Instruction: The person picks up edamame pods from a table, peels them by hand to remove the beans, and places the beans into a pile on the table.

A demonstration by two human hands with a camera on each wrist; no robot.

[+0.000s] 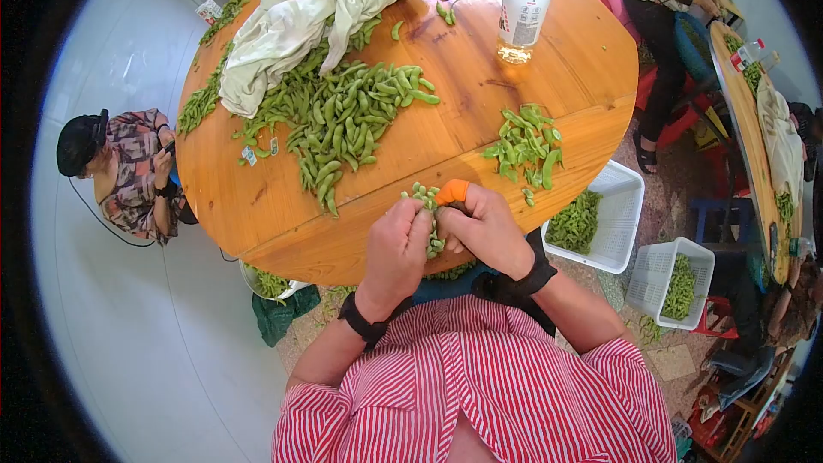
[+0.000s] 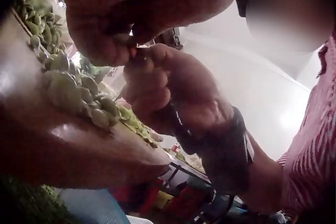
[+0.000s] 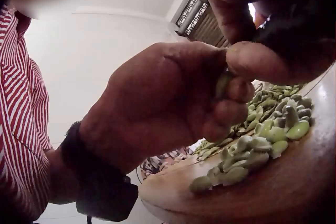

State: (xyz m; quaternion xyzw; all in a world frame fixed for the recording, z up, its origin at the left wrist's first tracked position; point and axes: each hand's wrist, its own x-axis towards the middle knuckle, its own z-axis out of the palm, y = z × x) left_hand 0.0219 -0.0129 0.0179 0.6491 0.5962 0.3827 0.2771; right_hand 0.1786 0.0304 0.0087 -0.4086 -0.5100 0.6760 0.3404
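Note:
At the near table edge my left hand (image 1: 396,244) and right hand (image 1: 489,231) meet at the fingertips, fingers curled. A green soybean pod (image 3: 223,85) shows between the left fingers in the right wrist view, mostly hidden by them. The right thumb and fingertips pinch at the same spot. An orange finger cover (image 1: 452,192) sits on a right finger. Shelled beans (image 1: 431,247) lie in a small heap on the table right beneath the hands; the right wrist view shows these beans (image 3: 247,155) close up.
A large pile of pods (image 1: 351,111) lies left of centre, beside a white cloth (image 1: 283,34). Emptied-looking pods (image 1: 523,141) lie at right, below a bottle (image 1: 525,9). White baskets (image 1: 630,214) stand on the floor. Another person (image 1: 129,171) sits at left.

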